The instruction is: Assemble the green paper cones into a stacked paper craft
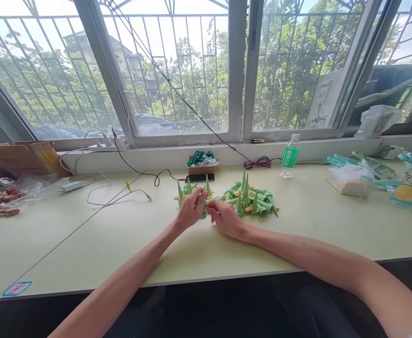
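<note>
My left hand (192, 206) is closed round the upper part of a green plastic cone (203, 215), whose base shows just under the fingers. Close against its right side, my right hand (226, 218) has thumb and fingers pinched together at the cone's edge; whatever lies between those fingertips is too small to make out. Right of the hands is a pile of green plastic cones (262, 206), some upright and some lying down, with small yellow-orange parts among them. Behind my left hand stand several more green cones (180, 193), partly hidden by it.
Behind the cones are a phone (201, 178) with a cable plugged in and a small box (203, 168) of green and clear wrapping. A water bottle (289, 157) stands back right. Loose cables (118, 199) and bagged pieces (2, 202) lie left; a tissue pack (348, 180) lies right.
</note>
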`<state>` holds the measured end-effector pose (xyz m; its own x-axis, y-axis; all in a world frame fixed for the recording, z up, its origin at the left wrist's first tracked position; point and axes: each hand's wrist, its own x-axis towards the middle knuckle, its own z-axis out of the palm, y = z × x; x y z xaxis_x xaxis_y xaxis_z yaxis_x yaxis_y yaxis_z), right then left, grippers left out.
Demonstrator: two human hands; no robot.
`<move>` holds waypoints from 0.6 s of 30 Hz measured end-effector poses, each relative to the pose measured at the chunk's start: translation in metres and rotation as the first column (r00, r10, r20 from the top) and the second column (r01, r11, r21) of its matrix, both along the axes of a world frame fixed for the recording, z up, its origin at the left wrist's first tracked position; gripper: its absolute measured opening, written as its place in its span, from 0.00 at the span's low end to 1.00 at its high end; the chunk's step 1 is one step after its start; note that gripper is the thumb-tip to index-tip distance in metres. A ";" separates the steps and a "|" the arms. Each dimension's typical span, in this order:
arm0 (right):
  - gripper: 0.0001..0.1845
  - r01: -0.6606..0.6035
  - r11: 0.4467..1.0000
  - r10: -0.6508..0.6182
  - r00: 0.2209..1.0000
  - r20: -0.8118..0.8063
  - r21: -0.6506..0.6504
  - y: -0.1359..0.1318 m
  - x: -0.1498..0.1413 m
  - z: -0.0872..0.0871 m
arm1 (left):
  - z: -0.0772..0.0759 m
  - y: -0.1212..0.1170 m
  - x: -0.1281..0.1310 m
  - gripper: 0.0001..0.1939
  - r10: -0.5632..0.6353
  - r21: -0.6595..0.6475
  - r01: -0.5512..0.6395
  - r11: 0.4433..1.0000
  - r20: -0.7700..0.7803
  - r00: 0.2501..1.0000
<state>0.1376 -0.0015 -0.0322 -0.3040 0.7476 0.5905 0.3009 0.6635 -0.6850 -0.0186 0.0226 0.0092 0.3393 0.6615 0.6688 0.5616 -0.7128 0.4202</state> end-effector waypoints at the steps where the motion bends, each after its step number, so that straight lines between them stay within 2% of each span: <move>1: 0.09 -0.002 1.000 0.002 1.000 -0.001 0.003 0.000 0.000 0.000 | 0.000 0.000 0.000 0.17 -0.002 -0.001 0.002 1.000 -0.002 1.000; 18: 0.09 -0.046 0.999 0.046 0.999 -0.005 -0.009 0.001 0.000 0.000 | 0.002 -0.001 0.000 0.18 0.022 -0.005 -0.022 1.000 -0.019 1.000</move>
<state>0.1380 -0.0005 -0.0325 -0.3354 0.7382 0.5853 0.2664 0.6702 -0.6927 -0.0182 0.0213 0.0110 0.3374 0.6724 0.6588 0.5847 -0.6982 0.4131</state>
